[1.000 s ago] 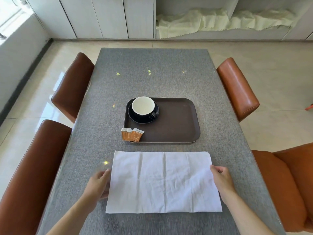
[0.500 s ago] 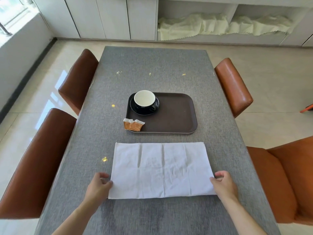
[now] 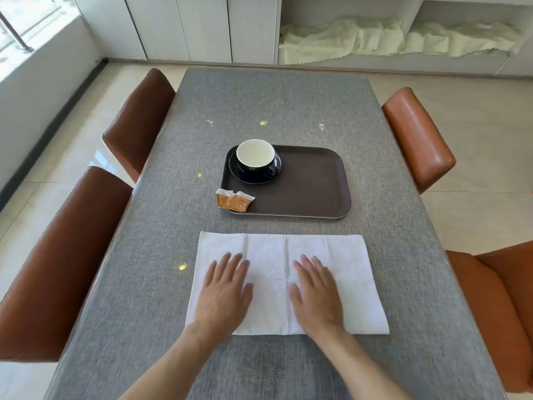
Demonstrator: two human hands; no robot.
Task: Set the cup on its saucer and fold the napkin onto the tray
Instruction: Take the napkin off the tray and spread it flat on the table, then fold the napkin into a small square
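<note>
A white napkin (image 3: 346, 272) lies flat on the grey table, just in front of the brown tray (image 3: 314, 183). My left hand (image 3: 225, 295) rests palm down on the napkin's left half, fingers spread. My right hand (image 3: 315, 295) lies flat on it just right of the centre crease. Neither hand holds anything. A black cup with a white inside (image 3: 255, 157) stands on its black saucer (image 3: 277, 168) in the tray's far left corner.
Orange sachets (image 3: 235, 200) lie over the tray's near left corner. Brown leather chairs stand on both sides: two on the left (image 3: 66, 255) (image 3: 138, 119), two on the right (image 3: 418, 140) (image 3: 501, 307). Pale cloths (image 3: 375, 39) fill a shelf behind the table (image 3: 274, 105).
Both hands left the napkin's side edges and moved inward onto its top, now lying flat on it. The napkin looks shorter front to back than a second ago.
</note>
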